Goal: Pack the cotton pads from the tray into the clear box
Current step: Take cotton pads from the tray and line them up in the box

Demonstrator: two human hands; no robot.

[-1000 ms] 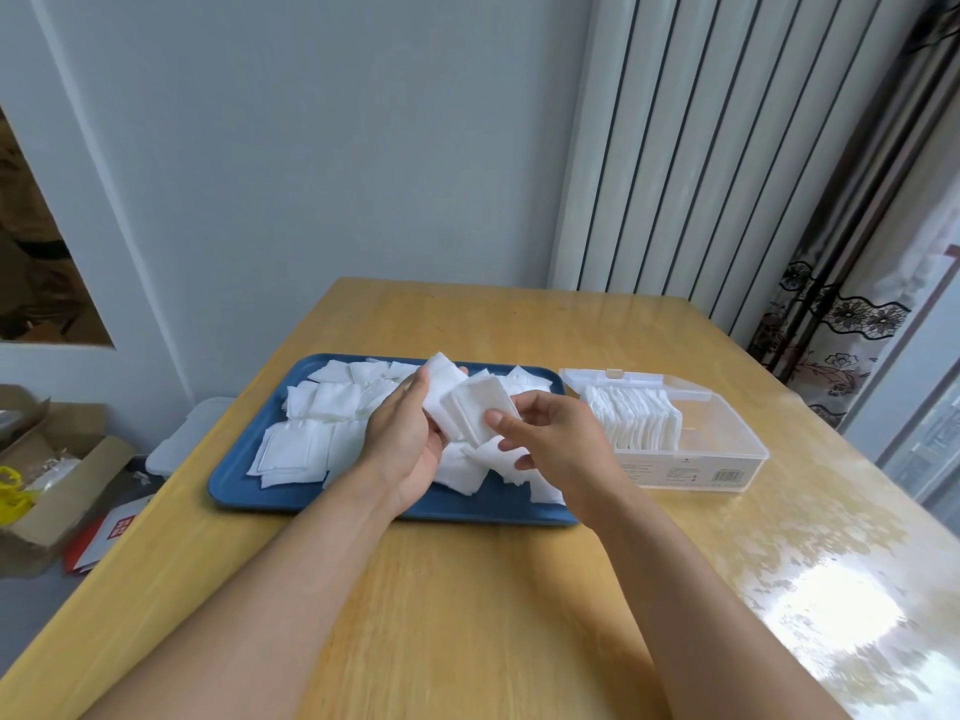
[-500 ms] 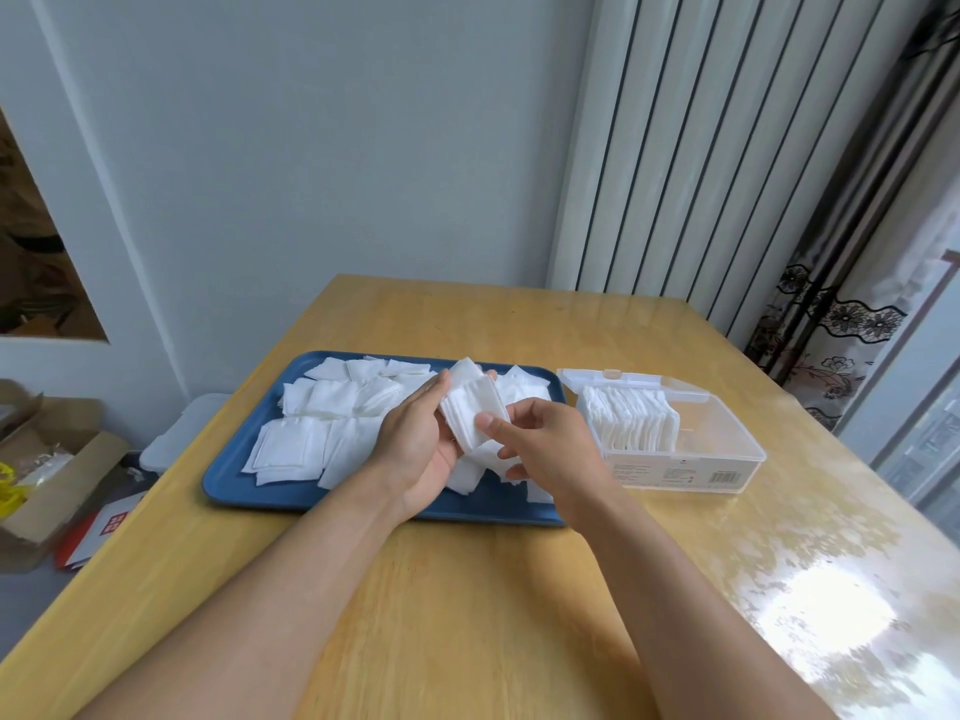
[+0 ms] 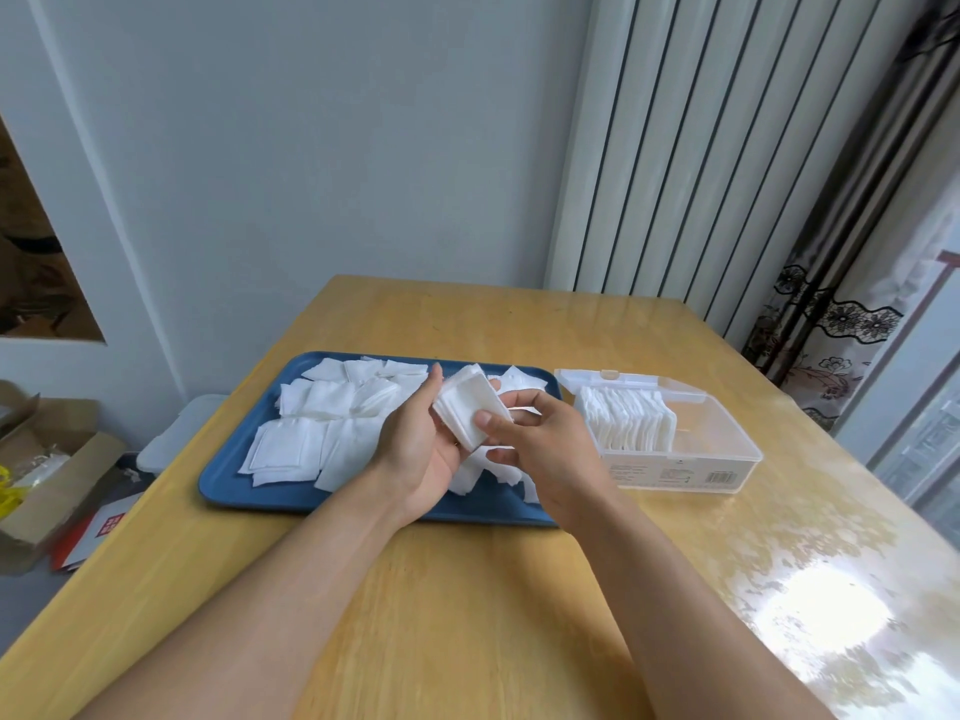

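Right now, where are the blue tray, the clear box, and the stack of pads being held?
blue tray (image 3: 228,485): head view, bare near-left corner of its rim.
clear box (image 3: 727,439): head view, empty right part of its wall.
stack of pads (image 3: 465,407): head view, top pad's face, between both hands.

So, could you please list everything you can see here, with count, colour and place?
table: one, light wood, fills the foreground
tray: one, blue, left of centre on the table
loose cotton pads: many, white, scattered in the tray
stack of pads: one, white, held between both hands above the tray
clear box: one, open, right of the tray, row of pads standing inside
cardboard box: one, brown, floor at left
curtain: one, patterned, far right
left hand: holds the stack
right hand: pinches the stack
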